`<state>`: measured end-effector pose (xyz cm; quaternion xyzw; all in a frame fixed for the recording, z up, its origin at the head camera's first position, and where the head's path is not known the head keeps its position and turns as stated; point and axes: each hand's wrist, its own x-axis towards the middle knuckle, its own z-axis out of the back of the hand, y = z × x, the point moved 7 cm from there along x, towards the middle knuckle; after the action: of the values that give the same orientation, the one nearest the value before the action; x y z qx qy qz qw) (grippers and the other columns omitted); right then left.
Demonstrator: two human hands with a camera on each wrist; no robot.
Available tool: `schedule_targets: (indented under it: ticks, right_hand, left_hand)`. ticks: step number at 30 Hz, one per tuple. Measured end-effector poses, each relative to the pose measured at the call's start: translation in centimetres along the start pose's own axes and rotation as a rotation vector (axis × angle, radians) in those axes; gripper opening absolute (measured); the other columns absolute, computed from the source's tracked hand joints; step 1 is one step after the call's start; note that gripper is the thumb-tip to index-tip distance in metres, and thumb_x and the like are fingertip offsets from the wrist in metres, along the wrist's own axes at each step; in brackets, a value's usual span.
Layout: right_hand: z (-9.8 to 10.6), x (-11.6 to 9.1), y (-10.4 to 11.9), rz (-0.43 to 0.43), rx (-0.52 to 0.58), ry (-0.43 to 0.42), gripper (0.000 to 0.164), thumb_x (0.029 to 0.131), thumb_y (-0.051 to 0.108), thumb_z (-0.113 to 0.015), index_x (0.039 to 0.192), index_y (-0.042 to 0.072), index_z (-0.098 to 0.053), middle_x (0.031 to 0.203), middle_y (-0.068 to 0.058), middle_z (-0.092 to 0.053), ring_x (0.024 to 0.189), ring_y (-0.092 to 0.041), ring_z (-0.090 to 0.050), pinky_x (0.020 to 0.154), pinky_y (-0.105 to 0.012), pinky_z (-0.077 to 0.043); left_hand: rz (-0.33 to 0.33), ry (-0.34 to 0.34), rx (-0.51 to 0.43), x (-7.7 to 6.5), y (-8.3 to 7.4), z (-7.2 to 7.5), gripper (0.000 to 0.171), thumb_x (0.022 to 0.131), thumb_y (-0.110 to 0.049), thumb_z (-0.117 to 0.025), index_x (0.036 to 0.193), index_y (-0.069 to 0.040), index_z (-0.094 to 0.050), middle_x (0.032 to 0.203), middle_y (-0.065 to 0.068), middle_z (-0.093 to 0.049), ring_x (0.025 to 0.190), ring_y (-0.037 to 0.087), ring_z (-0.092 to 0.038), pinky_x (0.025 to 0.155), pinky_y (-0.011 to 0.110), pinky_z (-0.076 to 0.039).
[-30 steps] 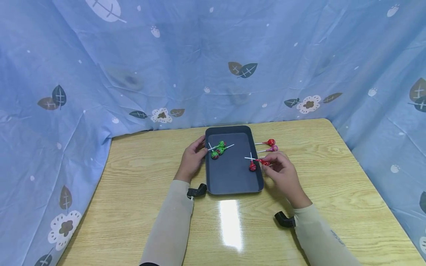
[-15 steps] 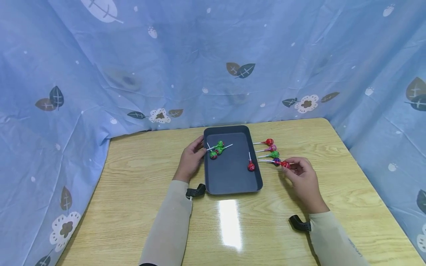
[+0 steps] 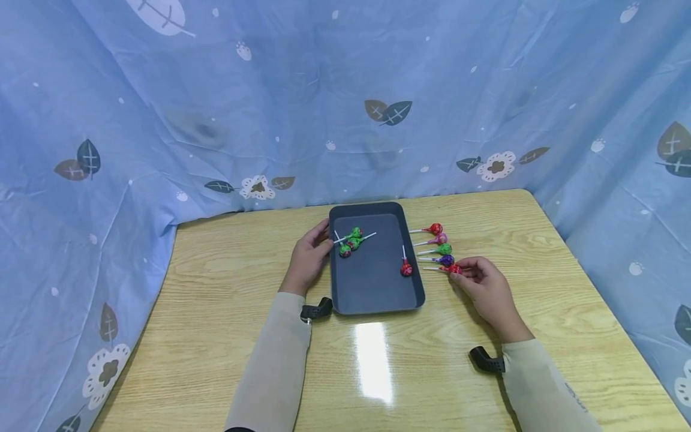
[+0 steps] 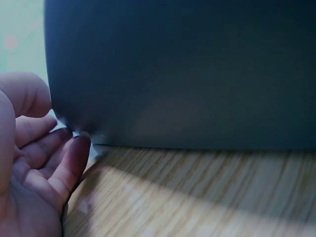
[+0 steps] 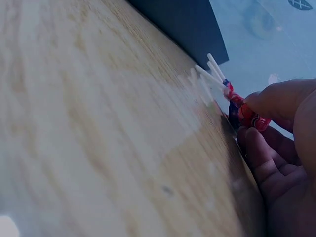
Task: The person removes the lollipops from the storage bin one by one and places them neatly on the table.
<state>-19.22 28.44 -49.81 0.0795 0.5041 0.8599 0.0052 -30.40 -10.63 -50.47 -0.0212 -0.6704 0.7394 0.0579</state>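
A dark grey tray (image 3: 372, 294) lies on the table, holding several green-wrapped lollipops (image 3: 354, 243) at its left and a red lollipop (image 3: 406, 267) near its right wall. My left hand (image 3: 309, 259) grips the tray's left side; in the left wrist view its thumb and fingers meet the tray's edge. My right hand (image 3: 488, 294) pinches another red lollipop (image 5: 247, 112) by its candy end, with the stick pointing left toward the tray. This one is the nearest of a row beside the tray, just in front of a purple lollipop (image 3: 445, 260).
Farther back in the row lie a green lollipop (image 3: 444, 249), a pink lollipop (image 3: 439, 239) and a red-wrapped one (image 3: 435, 228), sticks toward the tray. A blue patterned curtain (image 3: 302, 108) hangs behind the wooden table (image 3: 227, 336).
My right hand has carried the red lollipop right, from over the tray's right rim to the table, and lowered it at the front of the row. The left hand stays at the tray.
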Motion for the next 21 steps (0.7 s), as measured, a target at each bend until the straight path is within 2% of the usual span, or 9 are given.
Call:
schedule_targets:
  ticks: [12, 21]
  right_hand:
    - [-0.01, 0.09, 0.09, 0.025, -0.049, 0.017, 0.022, 0.104, 0.005, -0.075, 0.123, -0.005, -0.071, 0.115, -0.019, -0.067, 0.093, -0.013, -0.065, 0.078, -0.013, -0.052]
    - [-0.09, 0.18, -0.08, -0.002, -0.053, 0.035, 0.025, 0.103, 0.002, -0.074, 0.126, -0.006, -0.069, 0.115, -0.019, -0.066, 0.093, -0.015, -0.064, 0.076, -0.015, -0.052]
  left_hand:
    - [-0.006, -0.001, 0.004, -0.03, -0.20, -0.22, 0.055, 0.108, -0.004, -0.062, 0.162, -0.004, -0.052, 0.153, 0.015, -0.061, 0.140, 0.025, -0.057, 0.118, 0.041, -0.045]
    - [0.010, -0.005, 0.000, -0.16, -0.10, -0.16, 0.055, 0.109, -0.005, -0.062, 0.163, -0.005, -0.051, 0.155, 0.014, -0.060, 0.141, 0.023, -0.057, 0.116, 0.039, -0.046]
